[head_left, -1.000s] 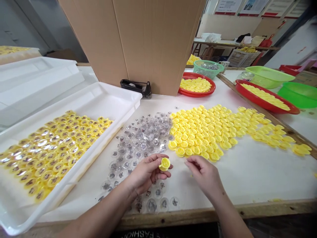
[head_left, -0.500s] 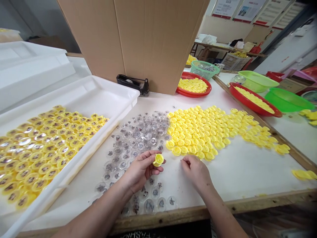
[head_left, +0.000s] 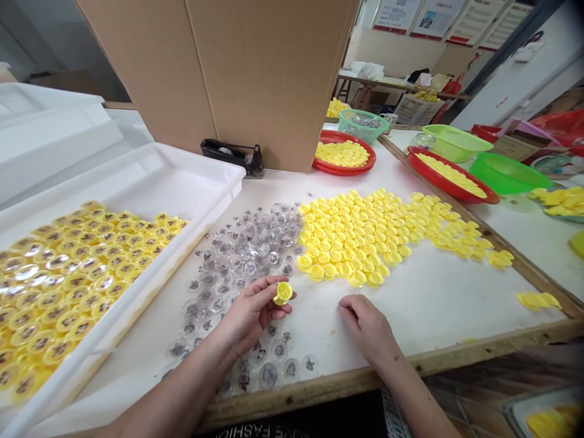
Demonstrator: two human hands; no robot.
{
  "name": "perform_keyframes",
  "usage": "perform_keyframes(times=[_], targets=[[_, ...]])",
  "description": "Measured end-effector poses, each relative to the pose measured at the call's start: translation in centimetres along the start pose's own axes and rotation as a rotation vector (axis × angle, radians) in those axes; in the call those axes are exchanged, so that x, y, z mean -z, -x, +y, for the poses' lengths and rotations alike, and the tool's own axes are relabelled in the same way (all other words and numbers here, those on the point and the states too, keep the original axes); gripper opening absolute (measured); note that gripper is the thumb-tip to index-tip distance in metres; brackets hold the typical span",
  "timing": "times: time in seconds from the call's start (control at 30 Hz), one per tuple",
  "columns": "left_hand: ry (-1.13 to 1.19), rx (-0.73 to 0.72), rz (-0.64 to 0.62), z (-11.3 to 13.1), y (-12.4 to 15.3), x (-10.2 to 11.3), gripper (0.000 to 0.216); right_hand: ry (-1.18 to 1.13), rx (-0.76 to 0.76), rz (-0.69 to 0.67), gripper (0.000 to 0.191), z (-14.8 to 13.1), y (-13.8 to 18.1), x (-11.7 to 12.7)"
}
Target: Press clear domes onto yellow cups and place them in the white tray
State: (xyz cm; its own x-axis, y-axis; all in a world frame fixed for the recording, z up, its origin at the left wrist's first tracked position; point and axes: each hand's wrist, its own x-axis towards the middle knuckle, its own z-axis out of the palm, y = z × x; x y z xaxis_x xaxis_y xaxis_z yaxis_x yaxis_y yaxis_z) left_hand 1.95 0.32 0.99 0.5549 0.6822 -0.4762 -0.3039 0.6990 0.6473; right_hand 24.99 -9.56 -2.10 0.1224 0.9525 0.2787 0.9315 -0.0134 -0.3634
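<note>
My left hand (head_left: 250,313) holds a small yellow plastic cap (head_left: 283,293) between thumb and fingers, its open end facing up. Under and beyond that hand lies a spread of clear plastic domes (head_left: 241,255) with dark printed inserts. My right hand (head_left: 367,328) rests on the white tabletop (head_left: 410,322) with its fingers curled, a little below a large patch of yellow caps (head_left: 360,237). To the left, a white plastic tray (head_left: 196,176) holds rows of yellow caps with clear tops (head_left: 68,286).
A tall cardboard box (head_left: 255,79) stands at the back of the table, with a black tape dispenser (head_left: 230,157) at its foot. Red trays of yellow caps (head_left: 344,157) and green baskets (head_left: 364,125) stand beyond. A wooden rim (head_left: 365,383) edges the table.
My right hand has moved down the table, away from the yellow caps, and its fingers have curled. My left hand still holds the cap. The whole view has shifted as my head turned.
</note>
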Motion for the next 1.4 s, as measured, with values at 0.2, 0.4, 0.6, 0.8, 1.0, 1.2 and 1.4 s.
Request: perform_keyframes(times=[0.2, 0.4, 0.6, 0.8, 1.0, 1.2, 1.4], targets=[[-0.010, 0.002, -0.029, -0.3, 0.0, 0.0, 0.023, 0.076, 0.048, 0.126, 0.012, 2.1, -4.0, 1.6], [-0.019, -0.024, -0.028, -0.1, 0.1, 0.1, 0.024, 0.122, 0.234, -0.020, 0.021, 2.5, -7.2, 2.3], [-0.016, -0.026, -0.036, -0.1, 0.1, 0.1, 0.024, 0.083, 0.289, -0.066, 0.020, 1.3, -5.2, 2.4], [-0.026, -0.011, -0.027, -0.3, 0.2, 0.0, 0.023, -0.035, 0.239, 0.045, 0.012, -0.2, -2.8, 2.0], [-0.017, -0.063, -0.024, 0.2, 0.2, 0.1, 0.023, -0.083, 0.134, -0.110, 0.011, -0.4, -0.1, 3.2], [-0.006, -0.067, -0.032, 0.1, 0.1, 0.3, 0.024, -0.044, 0.178, -0.233, 0.017, -1.6, 2.0, 1.2], [-0.013, -0.065, -0.032, -0.1, 0.2, 0.2, 0.025, 0.018, 0.204, -0.194, 0.023, -2.8, 1.4, 0.8]])
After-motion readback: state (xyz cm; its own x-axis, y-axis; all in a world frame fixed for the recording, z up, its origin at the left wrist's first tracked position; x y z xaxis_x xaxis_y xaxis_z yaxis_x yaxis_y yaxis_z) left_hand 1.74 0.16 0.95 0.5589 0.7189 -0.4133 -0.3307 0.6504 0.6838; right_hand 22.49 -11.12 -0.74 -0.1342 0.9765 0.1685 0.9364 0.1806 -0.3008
